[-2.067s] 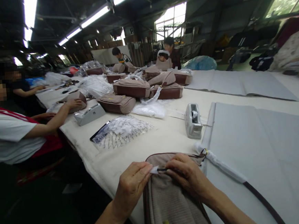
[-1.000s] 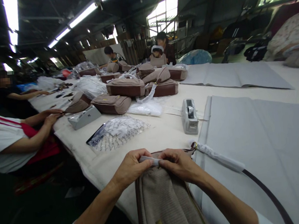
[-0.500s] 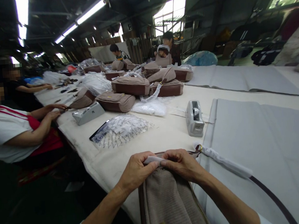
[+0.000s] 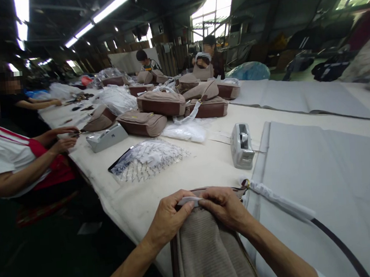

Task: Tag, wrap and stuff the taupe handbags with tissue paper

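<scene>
A brown ribbed fabric handbag (image 4: 209, 249) with darker trim lies in front of me, its lower end cut off by the frame. At its top edge sits a small white strip (image 4: 190, 201), perhaps paper or foam. My left hand (image 4: 170, 216) is closed, pinching the strip between thumb and fingers. From the other side my right hand (image 4: 227, 205) pinches the strip's right end, fingers curled over the bag's edge. A strap in white wrapping (image 4: 281, 199) runs from a brass-coloured ring to the right, its dark end bare.
Beyond the bag stands a grey tape dispenser (image 4: 242, 146). Grey sheets (image 4: 321, 166) cover the table's right side. A clear plastic bag (image 4: 151, 158), a grey box (image 4: 106, 138) and piled handbags (image 4: 161, 103) lie ahead. A co-worker in a red apron (image 4: 49, 162) sits at left.
Both hands keep their pinch on the strip, with only slight finger shifts. The view has turned slightly. At left, the co-worker's hands have moved a little.
</scene>
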Available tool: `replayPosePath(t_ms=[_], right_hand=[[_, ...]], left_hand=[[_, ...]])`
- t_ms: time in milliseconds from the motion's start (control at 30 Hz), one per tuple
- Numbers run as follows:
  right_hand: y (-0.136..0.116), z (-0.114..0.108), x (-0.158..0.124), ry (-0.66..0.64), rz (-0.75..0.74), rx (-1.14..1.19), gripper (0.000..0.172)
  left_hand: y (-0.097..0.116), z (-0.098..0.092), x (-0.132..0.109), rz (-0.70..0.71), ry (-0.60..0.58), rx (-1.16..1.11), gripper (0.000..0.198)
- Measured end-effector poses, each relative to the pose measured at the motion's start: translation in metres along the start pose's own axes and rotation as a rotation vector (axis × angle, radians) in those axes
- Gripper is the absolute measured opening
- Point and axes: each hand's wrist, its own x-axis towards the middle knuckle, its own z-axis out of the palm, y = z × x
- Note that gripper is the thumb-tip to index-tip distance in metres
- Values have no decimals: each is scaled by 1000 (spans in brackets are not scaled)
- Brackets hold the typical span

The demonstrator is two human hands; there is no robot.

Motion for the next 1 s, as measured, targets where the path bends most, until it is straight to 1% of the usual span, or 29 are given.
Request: replayPosePath(t_ms=[67,167,200,267,333,433,500,600,700,800,900,1000], right_hand=[[2,1,-1,10,-13,1,20],[6,-2,-3,-4,8,66,17],[6,-4,-3,-30,36,105,17],[5,-12,-1,-124,100,184,18],[1,-21,2,-184,155,204,23],[-6,-30,9,-183,182,99,29],[-8,-31,13,-223,169,35,29],[-6,-29,17,-309,173,53,28],[0,-26,19,-338,202,75,25],[1,-25,19,-354,204,36,22],[-3,-24,18,-357,164,-35,18],[-11,-22,16,-367,62,-265,14]], left_hand=[[-5,3,-1,74,33,39,15],[-13,9,-2,242,72,110,16],[-15,10,-2,296,83,133,17],[-18,12,-2,377,102,177,18],[-19,12,-2,428,118,228,19],[-21,12,-3,447,133,299,18],[-23,12,-3,470,142,327,19],[-25,13,-4,524,165,365,20],[-27,13,-4,555,178,395,20],[-27,14,-3,563,174,407,20],[-30,14,-3,542,162,412,19],[-32,15,-4,531,152,411,20]])
